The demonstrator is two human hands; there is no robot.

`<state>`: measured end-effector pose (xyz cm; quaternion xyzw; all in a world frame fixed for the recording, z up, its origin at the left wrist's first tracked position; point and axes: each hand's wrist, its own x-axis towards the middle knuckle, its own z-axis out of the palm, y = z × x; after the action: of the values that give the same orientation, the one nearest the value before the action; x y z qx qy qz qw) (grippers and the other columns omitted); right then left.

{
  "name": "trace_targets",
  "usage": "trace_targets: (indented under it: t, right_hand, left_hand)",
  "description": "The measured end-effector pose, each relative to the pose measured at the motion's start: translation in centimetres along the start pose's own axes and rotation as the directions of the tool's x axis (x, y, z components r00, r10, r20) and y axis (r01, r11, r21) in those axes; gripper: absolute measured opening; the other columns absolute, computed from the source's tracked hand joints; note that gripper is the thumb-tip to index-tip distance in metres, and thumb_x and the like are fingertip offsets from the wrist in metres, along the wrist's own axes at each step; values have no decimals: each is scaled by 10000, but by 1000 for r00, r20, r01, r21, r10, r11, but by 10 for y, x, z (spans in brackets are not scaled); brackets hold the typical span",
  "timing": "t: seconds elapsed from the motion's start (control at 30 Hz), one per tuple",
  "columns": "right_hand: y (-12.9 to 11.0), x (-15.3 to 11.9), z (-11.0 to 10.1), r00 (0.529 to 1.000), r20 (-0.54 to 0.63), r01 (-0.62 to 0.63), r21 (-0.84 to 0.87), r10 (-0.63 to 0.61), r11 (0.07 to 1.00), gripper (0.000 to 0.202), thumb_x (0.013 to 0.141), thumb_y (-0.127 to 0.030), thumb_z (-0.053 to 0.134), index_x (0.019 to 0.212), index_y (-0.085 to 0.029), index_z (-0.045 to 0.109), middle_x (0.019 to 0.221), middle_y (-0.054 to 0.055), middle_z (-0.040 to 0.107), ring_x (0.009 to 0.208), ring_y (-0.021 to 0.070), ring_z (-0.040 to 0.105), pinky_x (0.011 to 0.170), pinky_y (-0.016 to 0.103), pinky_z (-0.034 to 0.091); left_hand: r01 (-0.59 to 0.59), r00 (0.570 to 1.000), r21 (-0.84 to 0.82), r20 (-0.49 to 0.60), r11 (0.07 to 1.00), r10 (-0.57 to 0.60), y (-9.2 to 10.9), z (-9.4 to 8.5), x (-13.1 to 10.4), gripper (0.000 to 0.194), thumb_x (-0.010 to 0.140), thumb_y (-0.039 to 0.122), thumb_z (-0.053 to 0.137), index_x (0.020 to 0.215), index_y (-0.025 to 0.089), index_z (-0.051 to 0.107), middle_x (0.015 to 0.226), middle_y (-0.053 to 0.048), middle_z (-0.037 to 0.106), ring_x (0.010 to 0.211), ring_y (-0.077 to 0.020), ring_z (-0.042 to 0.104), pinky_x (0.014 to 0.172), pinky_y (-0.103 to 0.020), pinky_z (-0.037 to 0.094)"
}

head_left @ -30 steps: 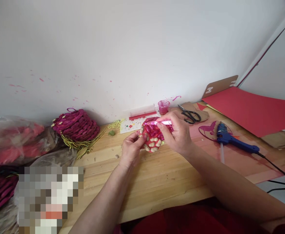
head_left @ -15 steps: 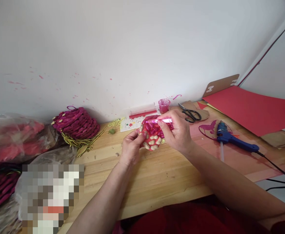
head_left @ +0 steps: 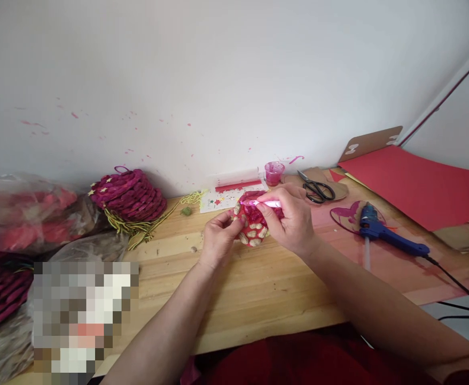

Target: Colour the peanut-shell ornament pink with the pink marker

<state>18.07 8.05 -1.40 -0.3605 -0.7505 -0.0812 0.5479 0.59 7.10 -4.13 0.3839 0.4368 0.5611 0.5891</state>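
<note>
A round red craft piece (head_left: pixel 253 233) covered with peanuts in their shells is held up over the table. Its upper peanuts are glossy pink; the lower ones (head_left: pixel 252 226) are pale and bare. My left hand (head_left: pixel 219 235) pinches the piece at its left edge, thumb on the front. In my right hand (head_left: pixel 288 216) is a slim white paintbrush (head_left: pixel 273 203), stained pink, pointing left. Its tip is by the upper left peanuts; whether it touches them I cannot tell. My right hand covers the piece's right side.
Behind stand a plastic cup of pink paint (head_left: pixel 274 174) and a star-dotted sheet (head_left: pixel 207 205). To the right lie scissors (head_left: pixel 318 191), a blue glue gun (head_left: pixel 395 238) with a cord, and red paper (head_left: pixel 422 182). Magenta braided baskets (head_left: pixel 132 195) and plastic bags (head_left: pixel 30 214) crowd the left.
The view has shifted slightly. The brush in my right hand has moved a little over the upper pink peanuts. My left hand keeps its hold on the craft piece.
</note>
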Motion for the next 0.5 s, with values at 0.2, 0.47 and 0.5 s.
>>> trace_targets:
  t: [0.2,0.47,0.5]
  right_hand:
    - [0,-1,1,999,-11,30,-27,-30,999,23,991,-241,656,994,-263,662,892,15,788,893,222,703,886,426,443]
    - [0,-1,1,999,1,54,-23,-54,998,52,980,-217,680,990,-254,645,885,6,789,885,214,698,892,419,422]
    - [0,-1,1,999,-1,50,-26,-50,998,41,985,-225,675,996,-256,649,890,7,790,888,215,697,889,420,423]
  left_hand:
    - [-3,1000,28,-6,1000,3,-1,0,0,512,534,462,1004,897,151,821,772,-62,796,558,-164,680,527,-262,542]
    - [-79,997,118,3,990,79,-4,-4,3,444,624,450,956,920,146,827,734,-34,767,525,-124,615,494,-232,491]
    - [-92,996,134,-6,987,94,-5,-5,3,436,631,448,951,922,147,829,741,-32,766,540,-125,617,499,-230,488]
